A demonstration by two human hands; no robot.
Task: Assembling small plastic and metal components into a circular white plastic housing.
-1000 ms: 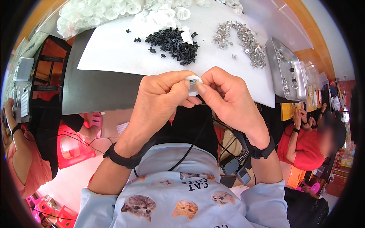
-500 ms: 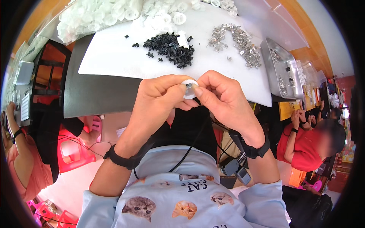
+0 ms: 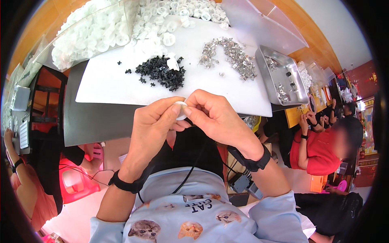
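Note:
Between both hands, just off the table's near edge, is a small round white plastic part [image 3: 181,111]. My left hand [image 3: 156,120] pinches its left side between thumb and fingers. From the other side, the thumb and fingers of my right hand [image 3: 212,117] press on it. My fingertips cover much of the part, so its inside cannot be made out. Beyond my hands, a pile of small black cross-shaped pieces [image 3: 164,73] lies on a white sheet [image 3: 113,87]. Small shiny metal pieces [image 3: 239,60] are heaped to its right.
White plastic parts [image 3: 93,32] fill a clear-walled bin at the far left and spread along the back. A metal tray [image 3: 279,77] with metal and black pieces stands at the right. Co-workers sit on both sides, one in a red shirt [image 3: 316,150]. A pink stool [image 3: 75,182] stands at the lower left.
Both hands, with the white part between them, sit lower and further left in the picture. The whole view has shifted too. The part is turned and more covered by my fingers.

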